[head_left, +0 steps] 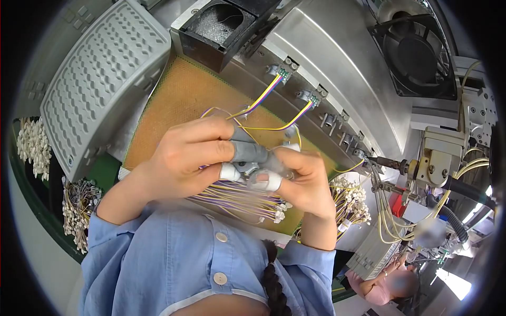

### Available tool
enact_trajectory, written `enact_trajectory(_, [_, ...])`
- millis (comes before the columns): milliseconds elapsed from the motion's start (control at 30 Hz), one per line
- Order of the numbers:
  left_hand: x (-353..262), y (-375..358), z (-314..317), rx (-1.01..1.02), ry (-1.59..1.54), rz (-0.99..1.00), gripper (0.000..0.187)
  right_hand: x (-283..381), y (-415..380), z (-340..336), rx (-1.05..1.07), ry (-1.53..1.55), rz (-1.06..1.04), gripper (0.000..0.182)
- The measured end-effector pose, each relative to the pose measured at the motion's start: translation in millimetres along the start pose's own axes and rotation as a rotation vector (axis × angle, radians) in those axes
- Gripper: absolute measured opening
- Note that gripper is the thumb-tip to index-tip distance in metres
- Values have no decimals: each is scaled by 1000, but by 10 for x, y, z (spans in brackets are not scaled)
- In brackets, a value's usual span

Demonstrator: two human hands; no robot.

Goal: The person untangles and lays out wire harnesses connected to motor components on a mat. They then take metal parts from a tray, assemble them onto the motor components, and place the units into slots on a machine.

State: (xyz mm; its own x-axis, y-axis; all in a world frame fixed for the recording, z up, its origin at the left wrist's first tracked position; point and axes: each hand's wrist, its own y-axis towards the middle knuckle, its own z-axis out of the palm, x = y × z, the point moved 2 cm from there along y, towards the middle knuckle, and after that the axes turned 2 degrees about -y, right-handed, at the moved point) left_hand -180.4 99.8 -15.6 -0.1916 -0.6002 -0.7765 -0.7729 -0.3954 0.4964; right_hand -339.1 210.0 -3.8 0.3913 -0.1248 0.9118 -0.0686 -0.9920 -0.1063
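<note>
My left hand [197, 150] and my right hand [305, 181] meet over an orange mat [174, 92]. Grey covers and white wraps sit on several fingertips. Pinched between the thumbs and fingers of both hands is a small silver metal part [244, 167], mostly hidden by the fingers. Beneath the hands lies a bundle of thin yellow, purple and white wires [237, 199] with white connectors [281, 211] at one end. Just beyond the fingers, wires lead up to two small green boards [284, 75] seated in a metal fixture [329, 121].
A soldering tip [387, 161] on a machine head points at the fixture from the right. A black box with metal shavings [216, 31] and a grey perforated cover [105, 79] stand at the left. A fan [414, 55] sits top right. Another person [382, 284] is lower right.
</note>
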Motion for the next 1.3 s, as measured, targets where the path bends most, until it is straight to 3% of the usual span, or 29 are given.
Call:
enact_trajectory(67, [-15,29,25,-23,35,57,27,31,2,-10,65,431,296,12])
enact_trajectory(133, [-55,74,49,-23,164,195,24,-150,38,-49,118,548,259,8])
enact_trajectory(200, [-18,184,18,40,129,196,23,-231,44,-80,141,481,185,7])
enact_trajectory(267, [43,246,19,104,101,181,22,-234,58,-93,78,523,235,22])
enact_trajectory(333, [141,333,36,197,-187,50,21,-213,82,-35,19,429,-12,28])
enact_trajectory(400, [117,293,60,230,-123,67,26,-165,32,-4,18,523,47,29])
enact_trajectory(467, [124,140,138,152,-315,-493,33,-111,-37,13,8,624,116,30])
enact_trajectory(500, [189,53,144,374,-66,-472,33,-76,-71,-23,-70,476,166,29])
enact_trajectory(533, [294,-67,159,373,-67,-474,33,-55,-106,-45,-146,325,212,28])
enact_trajectory(600, [490,-291,231,629,257,-372,28,-49,-178,-61,-248,282,177,29])
enact_trajectory(667, [589,-230,128,512,280,-278,29,-49,-234,-123,-344,276,53,31])
enact_trajectory(733, [614,-90,-11,371,491,-49,30,3,-222,-84,-382,325,28,32])
enact_trajectory(800, [541,-111,-113,296,532,-68,27,-28,-238,-97,-491,310,52,34])
enact_trajectory(900, [244,-348,-189,744,480,-407,24,-155,-311,-88,-526,343,28,34])
enact_trajectory(933, [286,-465,-183,751,478,-407,24,-170,-329,-82,-539,343,20,34])
enact_trajectory(1000, [361,-688,-109,605,561,37,21,-193,-333,-46,-536,391,31,35])
enact_trajectory(1033, [414,-695,-113,565,617,154,17,-195,-323,-31,-526,436,33,35])
enact_trajectory(1067, [463,-645,-146,562,617,155,17,-188,-307,-21,-525,434,32,35])
enact_trajectory(1133, [529,-511,-282,403,967,103,17,-160,-286,4,-553,397,29,35])
enact_trajectory(1200, [481,-414,-379,286,976,102,18,-187,-303,-15,-545,425,6,35])
enact_trajectory(1267, [390,-455,-367,311,671,-154,21,-213,-351,-25,-573,410,15,35])
enact_trajectory(1300, [353,-483,-347,311,669,-152,21,-225,-362,-17,-580,415,14,34])
